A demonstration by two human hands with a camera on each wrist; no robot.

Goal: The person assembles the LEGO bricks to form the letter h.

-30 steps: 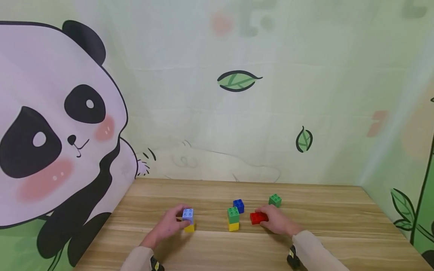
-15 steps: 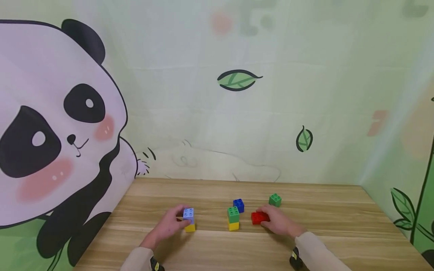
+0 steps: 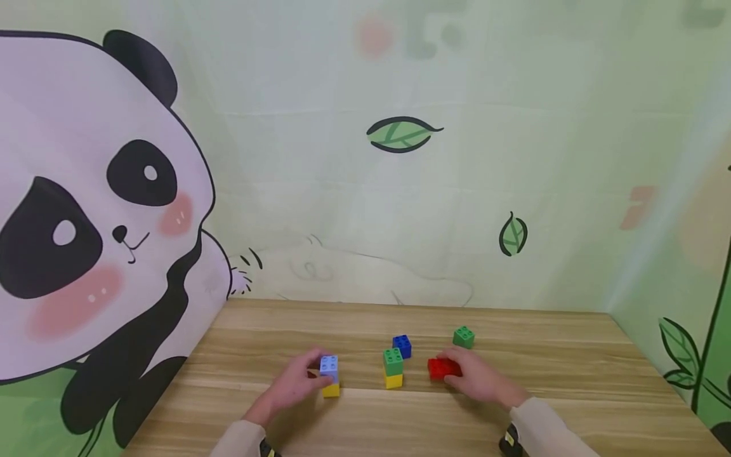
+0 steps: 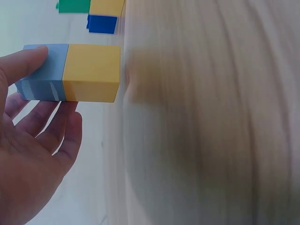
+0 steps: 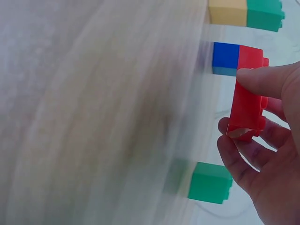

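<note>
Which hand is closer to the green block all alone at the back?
The right hand. It's just in front of the green block, holding the red block; the left hand is farther off, left of the green-and-yellow stack.

From my head I look forward and down across the bench (image 3: 365,422) towards the wall (image 3: 285,190) at twelve o'clock, my left grip (image 3: 293,385) near seven, my right grip (image 3: 478,379) near five. Each wrist camera sits much closer and is tipped sideways: up points to nine o'clock in the left view, three in the right. All three share the green-and-yellow stack (image 3: 393,366), at eleven in left wrist, between one and two in right
</note>
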